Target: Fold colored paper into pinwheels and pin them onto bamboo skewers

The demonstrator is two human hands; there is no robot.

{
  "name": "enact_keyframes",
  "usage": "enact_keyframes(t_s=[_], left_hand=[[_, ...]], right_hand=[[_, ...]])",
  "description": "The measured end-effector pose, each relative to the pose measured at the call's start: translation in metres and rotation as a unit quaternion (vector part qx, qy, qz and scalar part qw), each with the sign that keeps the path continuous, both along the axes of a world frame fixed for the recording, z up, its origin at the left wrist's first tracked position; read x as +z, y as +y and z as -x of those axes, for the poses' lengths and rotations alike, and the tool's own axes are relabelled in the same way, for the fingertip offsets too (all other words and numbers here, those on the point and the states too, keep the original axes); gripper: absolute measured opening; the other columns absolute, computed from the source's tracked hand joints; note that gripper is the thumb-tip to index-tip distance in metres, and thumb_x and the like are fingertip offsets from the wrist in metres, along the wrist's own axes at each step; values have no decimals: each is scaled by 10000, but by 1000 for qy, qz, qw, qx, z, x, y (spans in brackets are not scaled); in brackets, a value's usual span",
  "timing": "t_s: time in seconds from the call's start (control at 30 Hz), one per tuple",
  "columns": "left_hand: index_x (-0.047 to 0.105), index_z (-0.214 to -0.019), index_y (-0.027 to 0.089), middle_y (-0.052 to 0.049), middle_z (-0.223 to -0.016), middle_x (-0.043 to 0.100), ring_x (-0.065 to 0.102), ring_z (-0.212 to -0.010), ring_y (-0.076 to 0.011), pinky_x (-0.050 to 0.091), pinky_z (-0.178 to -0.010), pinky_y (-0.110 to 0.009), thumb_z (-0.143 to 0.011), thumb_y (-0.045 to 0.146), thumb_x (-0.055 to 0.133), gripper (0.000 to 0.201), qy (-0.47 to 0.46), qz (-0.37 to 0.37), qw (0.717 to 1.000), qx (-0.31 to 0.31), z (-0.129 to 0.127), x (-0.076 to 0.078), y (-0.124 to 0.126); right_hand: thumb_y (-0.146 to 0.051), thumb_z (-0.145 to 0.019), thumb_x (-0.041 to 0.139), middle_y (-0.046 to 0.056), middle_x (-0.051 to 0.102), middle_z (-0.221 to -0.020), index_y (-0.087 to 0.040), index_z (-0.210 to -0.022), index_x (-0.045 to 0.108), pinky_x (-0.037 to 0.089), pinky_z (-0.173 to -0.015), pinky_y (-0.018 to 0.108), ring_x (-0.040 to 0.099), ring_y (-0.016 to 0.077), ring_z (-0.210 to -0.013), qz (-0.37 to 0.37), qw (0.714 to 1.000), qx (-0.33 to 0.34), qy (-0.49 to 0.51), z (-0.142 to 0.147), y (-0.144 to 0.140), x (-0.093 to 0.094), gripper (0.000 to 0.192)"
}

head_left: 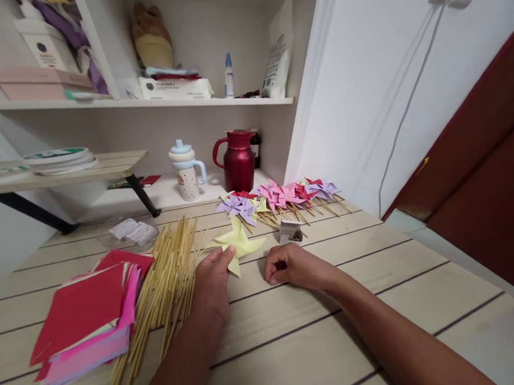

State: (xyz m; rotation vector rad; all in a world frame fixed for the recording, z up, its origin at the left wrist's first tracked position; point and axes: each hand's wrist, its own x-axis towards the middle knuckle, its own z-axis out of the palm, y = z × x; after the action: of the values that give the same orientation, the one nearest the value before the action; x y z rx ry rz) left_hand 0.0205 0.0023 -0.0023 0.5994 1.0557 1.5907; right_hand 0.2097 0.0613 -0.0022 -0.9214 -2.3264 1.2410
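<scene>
My left hand (212,281) rests on the wooden table (318,340) with its fingertips pinching the near edge of a yellow paper pinwheel (239,240). Just to its left lies a loose bundle of bamboo sticks (169,282). My right hand (294,266) lies on the table to the right of the pinwheel, fingers curled shut; I cannot tell whether something small is inside them. A small open box of pins (290,231) stands just beyond it. Finished pinwheels on sticks (279,198), purple, pink and red, lie in a row further back.
A stack of red and pink paper squares (88,319) lies at the left. Behind stand a red thermos jug (238,159) and a light child's cup (186,170). Shelves (147,103) hold boxes, a bottle and a plush toy. A raised wooden board (64,172) carries tape rolls.
</scene>
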Motion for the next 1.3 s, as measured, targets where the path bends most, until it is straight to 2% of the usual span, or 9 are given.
enact_keyframes(t_s=[0.3, 0.47, 0.6, 0.77, 0.87, 0.93, 1.0, 1.13, 1.3], left_hand=[[758, -870, 157, -48, -818, 763, 689, -803, -194, 501, -760, -273, -662, 270, 799, 240, -4, 20, 1000, 2, 0, 2, 0], [751, -881, 155, -60, -857, 764, 686, -845, -207, 494, -783, -286, -688, 312, 793, 252, 25, 6, 1000, -3, 1, -5, 1], [756, -888, 157, -47, -812, 758, 686, -866, -220, 487, -823, -303, -672, 349, 802, 293, 57, 1, 998, 24, 2, -8, 2], [754, -847, 176, -13, -780, 723, 661, -821, -207, 479, -769, -276, -693, 359, 768, 239, 120, 1, 991, 57, 1, -5, 1], [724, -736, 181, -2, -756, 676, 613, -759, -179, 454, -700, -241, -701, 343, 749, 167, 168, -16, 983, 76, -1, -7, 4], [696, -668, 182, 2, -738, 633, 576, -721, -163, 439, -672, -228, -689, 329, 749, 157, 191, -43, 976, 97, -3, -10, 6], [668, -612, 184, 4, -720, 587, 546, -700, -156, 427, -650, -220, -675, 325, 756, 177, 210, -67, 968, 118, -6, -11, 7], [672, -605, 196, -1, -724, 565, 533, -708, -160, 415, -633, -215, -680, 318, 749, 162, 229, -84, 961, 129, -13, -7, 4], [667, -600, 197, 9, -715, 547, 505, -679, -146, 394, -612, -215, -680, 328, 751, 174, 216, -69, 968, 107, -19, 1, -4]], right_hand=[[-108, -747, 653, 25, 671, -743, -182, -714, 734, 438, -683, 257, 592, 168, -726, -57, 998, -21, 16, 1, -3, 6, 114], [-186, -768, 672, 25, 654, -745, -179, -713, 705, 414, -628, 259, 564, 165, -695, -26, 991, -89, 100, 5, -11, 19, 65], [-289, -770, 709, 19, 629, -725, -186, -722, 690, 406, -620, 270, 538, 164, -675, -4, 975, -140, 173, 6, -14, 23, 116], [-349, -791, 713, 33, 639, -781, -212, -737, 694, 444, -734, 321, 566, 204, -769, -64, 949, -215, 221, 8, -18, 28, 148], [-347, -787, 733, 56, 643, -969, -228, -729, 709, 430, -913, 377, 583, 242, -969, -80, 943, -216, 240, 9, -21, 30, 134], [-352, -778, 753, 69, 599, -1176, -240, -727, 726, 352, -1050, 417, 516, 272, -1178, -84, 942, -208, 248, 11, -24, 30, 126], [-363, -773, 764, 67, 537, -1313, -249, -732, 739, 284, -1117, 441, 432, 288, -1300, -86, 942, -204, 252, 12, -26, 29, 124], [-352, -770, 774, 53, 494, -1402, -260, -749, 752, 251, -1146, 457, 385, 294, -1353, -89, 942, -204, 250, 16, -30, 29, 97], [-289, -766, 772, 47, 531, -1387, -262, -728, 754, 270, -1138, 442, 427, 280, -1332, -81, 942, -207, 253, 19, -32, 29, 50]])
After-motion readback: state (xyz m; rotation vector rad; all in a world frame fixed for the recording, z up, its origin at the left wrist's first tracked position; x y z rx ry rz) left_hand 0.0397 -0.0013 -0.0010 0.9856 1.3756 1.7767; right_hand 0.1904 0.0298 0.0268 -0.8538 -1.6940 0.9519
